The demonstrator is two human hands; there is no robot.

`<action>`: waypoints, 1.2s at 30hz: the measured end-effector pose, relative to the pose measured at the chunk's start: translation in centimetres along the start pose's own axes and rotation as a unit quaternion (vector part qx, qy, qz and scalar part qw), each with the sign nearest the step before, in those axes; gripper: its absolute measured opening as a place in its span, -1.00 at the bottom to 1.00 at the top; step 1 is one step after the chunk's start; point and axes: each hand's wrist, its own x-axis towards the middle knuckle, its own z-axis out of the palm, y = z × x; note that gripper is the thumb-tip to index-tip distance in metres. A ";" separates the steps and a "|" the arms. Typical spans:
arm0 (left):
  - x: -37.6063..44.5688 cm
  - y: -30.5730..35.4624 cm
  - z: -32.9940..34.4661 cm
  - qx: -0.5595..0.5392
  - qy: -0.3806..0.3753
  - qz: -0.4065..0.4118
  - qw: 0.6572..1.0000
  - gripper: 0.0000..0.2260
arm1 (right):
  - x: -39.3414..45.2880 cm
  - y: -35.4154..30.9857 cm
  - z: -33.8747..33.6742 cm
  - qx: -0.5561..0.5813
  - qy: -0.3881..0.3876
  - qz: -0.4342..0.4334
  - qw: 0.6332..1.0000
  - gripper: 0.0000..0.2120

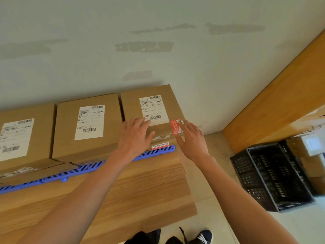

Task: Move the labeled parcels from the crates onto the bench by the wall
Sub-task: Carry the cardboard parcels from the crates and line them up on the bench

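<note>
Three cardboard parcels with white labels stand in a row against the wall on a blue slatted mat (52,176) laid over the wooden bench (140,187). The right parcel (151,104) carries a red sticker near its front right corner. My left hand (135,136) lies flat on that parcel's front top edge with straight fingers. At the front right corner my right hand (191,138) touches the parcel, fingers spread and straight. The middle parcel (88,127) and the left parcel (21,138) sit untouched beside it.
A black plastic crate (272,176) stands on the floor to the right, nothing visible inside it. Behind it are more cardboard boxes (309,147) and a wooden panel (281,106) along the right wall. My shoes (202,236) show below the bench edge.
</note>
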 end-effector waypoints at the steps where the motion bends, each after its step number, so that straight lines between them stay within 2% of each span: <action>1: 0.4 1.8 0.1 -0.005 -0.004 0.017 1.000 -0.53 | -0.8 1.1 -0.9 0.018 0.004 0.013 1.000 -0.54; 6: 2.2 13.9 1.9 -0.040 -0.025 0.104 0.993 -0.62 | -7.1 10.3 -6.1 0.064 0.033 0.094 0.993 -0.62; 13: 1.3 36.5 5.8 -0.046 -0.070 0.238 0.968 -0.60 | -21.0 26.3 -14.5 0.056 0.063 0.229 0.970 -0.75; 19: -1.3 52.8 9.0 -0.054 -0.110 0.327 0.937 -0.59 | -33.1 36.8 -19.3 0.086 0.080 0.347 0.930 -0.62; 28: -1.1 69.0 13.8 -0.046 -0.174 0.407 0.895 -0.59 | -42.0 47.5 -22.3 0.118 0.116 0.468 0.868 -0.58; 36: 5.2 80.2 21.1 -0.082 -0.232 0.410 0.878 -0.59 | -40.7 60.2 -24.3 0.106 0.082 0.498 0.857 -0.55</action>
